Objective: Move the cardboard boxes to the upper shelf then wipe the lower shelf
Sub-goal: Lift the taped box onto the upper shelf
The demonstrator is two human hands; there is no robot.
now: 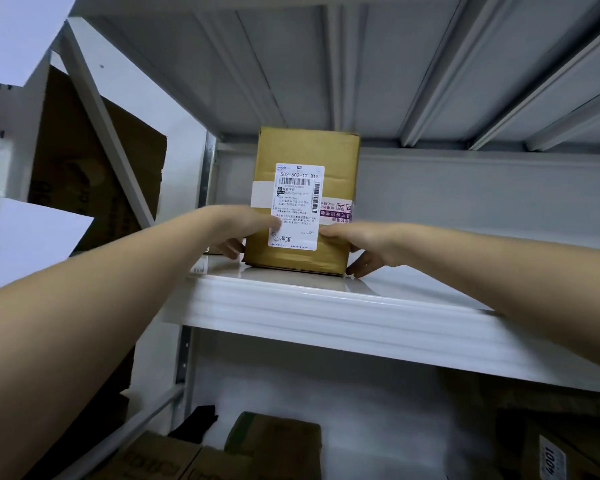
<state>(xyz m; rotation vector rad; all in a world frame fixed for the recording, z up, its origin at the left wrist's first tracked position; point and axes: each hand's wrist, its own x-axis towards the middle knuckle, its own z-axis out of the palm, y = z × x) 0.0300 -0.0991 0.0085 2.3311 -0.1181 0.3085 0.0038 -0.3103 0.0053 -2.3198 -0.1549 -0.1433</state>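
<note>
Head view: both hands, left hand (238, 225) and right hand (357, 242), hold the cardboard box (303, 202) on the upper shelf (326, 306); sliding it toward 12 o'clock before letting go seems wise.

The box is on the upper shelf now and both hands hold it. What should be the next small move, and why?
Probably let go and reach down. The box already stands upright on the upper shelf, with the left hand and right hand gripping its sides. More boxes wait on the lower shelf.
</note>
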